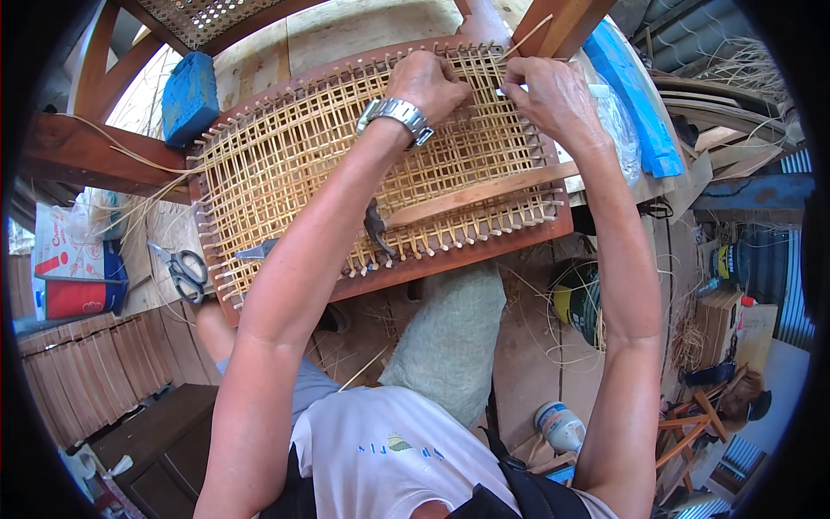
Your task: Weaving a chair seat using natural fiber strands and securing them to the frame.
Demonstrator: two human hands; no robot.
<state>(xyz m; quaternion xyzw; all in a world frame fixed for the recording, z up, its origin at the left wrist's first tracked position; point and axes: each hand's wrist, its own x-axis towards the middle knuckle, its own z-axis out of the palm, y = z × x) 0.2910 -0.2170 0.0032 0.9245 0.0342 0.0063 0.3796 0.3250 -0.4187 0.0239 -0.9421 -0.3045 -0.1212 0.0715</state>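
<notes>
A wooden frame (450, 268) holds an open grid of woven cane (303, 164), with pegs standing along its edges. My left hand (428, 85), wearing a metal wristwatch (396, 118), rests curled on the weave near the far edge. To its right, my right hand (553, 93) has thumb and fingers pinched together over the far right corner. Whatever either set of fingers grips is too small or hidden to make out. A thin cane strand (529, 36) sticks up beside my right fingers. Across the near right part of the weave lies a flat wooden slat (484, 195).
A black hooked piece (375, 227) lies by the slat; a grey blade (256, 250) shows beside my left forearm. Scissors (183, 275) and a blue block (190, 97) sit left of the frame. Chair parts (562, 26) stand beyond. A pale sack (450, 346) is below.
</notes>
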